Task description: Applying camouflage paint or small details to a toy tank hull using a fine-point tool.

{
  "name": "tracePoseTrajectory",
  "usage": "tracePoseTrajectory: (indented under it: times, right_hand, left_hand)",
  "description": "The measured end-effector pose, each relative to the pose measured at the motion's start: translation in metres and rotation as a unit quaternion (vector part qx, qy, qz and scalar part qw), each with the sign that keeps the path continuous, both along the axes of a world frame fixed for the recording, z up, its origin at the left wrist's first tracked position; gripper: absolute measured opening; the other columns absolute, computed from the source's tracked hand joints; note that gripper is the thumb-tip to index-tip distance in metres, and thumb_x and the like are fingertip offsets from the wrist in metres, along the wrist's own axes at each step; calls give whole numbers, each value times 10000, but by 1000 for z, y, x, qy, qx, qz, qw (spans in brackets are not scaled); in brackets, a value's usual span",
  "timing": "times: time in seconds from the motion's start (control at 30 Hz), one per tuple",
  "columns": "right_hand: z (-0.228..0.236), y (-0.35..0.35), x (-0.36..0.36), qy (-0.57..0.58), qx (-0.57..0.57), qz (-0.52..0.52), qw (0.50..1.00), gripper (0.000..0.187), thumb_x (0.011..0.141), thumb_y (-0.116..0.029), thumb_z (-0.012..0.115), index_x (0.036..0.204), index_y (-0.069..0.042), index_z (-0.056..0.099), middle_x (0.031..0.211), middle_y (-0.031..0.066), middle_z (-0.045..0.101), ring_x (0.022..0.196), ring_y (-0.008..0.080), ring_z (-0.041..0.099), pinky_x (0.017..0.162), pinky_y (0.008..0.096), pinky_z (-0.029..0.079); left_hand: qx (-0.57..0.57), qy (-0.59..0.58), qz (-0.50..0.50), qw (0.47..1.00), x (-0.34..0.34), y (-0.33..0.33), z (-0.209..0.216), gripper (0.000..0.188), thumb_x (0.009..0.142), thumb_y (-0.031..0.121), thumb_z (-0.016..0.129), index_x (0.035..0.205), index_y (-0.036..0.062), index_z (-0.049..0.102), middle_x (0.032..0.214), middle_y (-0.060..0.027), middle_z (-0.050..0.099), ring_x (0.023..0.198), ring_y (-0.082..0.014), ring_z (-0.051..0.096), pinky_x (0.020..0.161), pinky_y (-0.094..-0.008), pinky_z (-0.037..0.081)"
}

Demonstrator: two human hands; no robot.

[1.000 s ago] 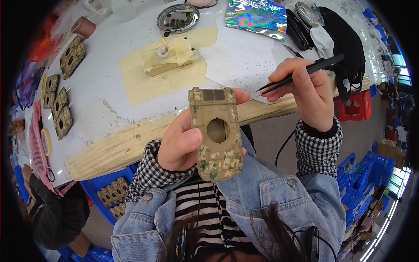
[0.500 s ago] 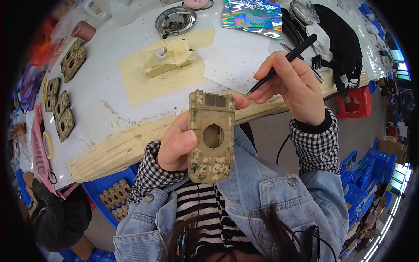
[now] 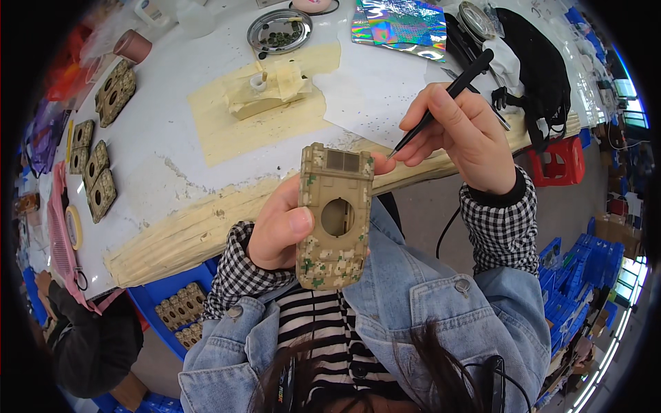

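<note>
A camouflage-painted toy tank hull (image 3: 335,251), tan with green and pale pixel blocks and a round hole in its top, is held upright in front of my chest. My left hand (image 3: 281,224) grips it, thumb on its left edge and a fingertip showing past its right upper corner. Between the thumb and fingers of my right hand (image 3: 463,134) are black tweezers (image 3: 447,100). Their tips point down and left, close to that fingertip beside the hull. Whether the tips pinch anything is too small to tell.
On the table (image 3: 158,144), a taped block (image 3: 268,93) bears a small white cup (image 3: 258,82). Behind it stands a round metal dish (image 3: 292,43) of small dark parts. More camouflage hulls (image 3: 102,182) lie left; a blue bin (image 3: 148,296) of them sits below. White paper (image 3: 365,103) carries tiny specks.
The hull has shifted very slightly to the right in view. The tweezers tilt a little differently in my right hand, their tips still beside the left fingertip.
</note>
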State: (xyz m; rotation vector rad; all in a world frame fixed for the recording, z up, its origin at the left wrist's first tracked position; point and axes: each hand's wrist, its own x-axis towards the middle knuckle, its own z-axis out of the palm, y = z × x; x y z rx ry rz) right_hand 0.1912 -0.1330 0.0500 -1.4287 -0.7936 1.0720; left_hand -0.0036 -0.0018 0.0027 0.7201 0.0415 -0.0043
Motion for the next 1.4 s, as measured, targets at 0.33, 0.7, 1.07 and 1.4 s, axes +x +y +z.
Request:
tracePoseTrajectory:
  times: [0.33,0.7,1.07,1.4]
  right_hand:
    - [-3,2,-1,-12,5,-7,1000,478,950,-371,402,843,55,592,733,113,622,676,161,654,614,232,542]
    - [-4,4,0,-13,1,-10,1000,474,953,-370,392,853,49,589,729,119,631,670,163,657,612,230,541]
    - [-4,3,1,-5,9,-20,1000,464,953,-365,395,855,45,591,729,119,631,673,166,658,615,232,541]
    - [15,4,-22,-186,183,-42,965,402,978,-260,332,862,50,559,811,133,568,723,205,581,659,293,474]
  left_hand:
    - [-2,0,-10,1000,-1,3,1,796,761,441,570,1303,-77,302,1336,-203,350,958,-183,546,756,-341,516]
    - [-19,-8,-9,1000,1,3,2,789,765,439,573,1290,-81,298,1352,-209,321,920,-190,569,739,-348,529]
    - [-18,-4,-7,1000,1,2,0,813,763,456,567,1306,-72,272,1362,-203,311,948,-185,556,748,-353,529]
    - [-217,-44,108,969,9,-8,-8,589,938,460,315,1346,38,264,1335,-164,358,1132,-277,489,878,-395,491]
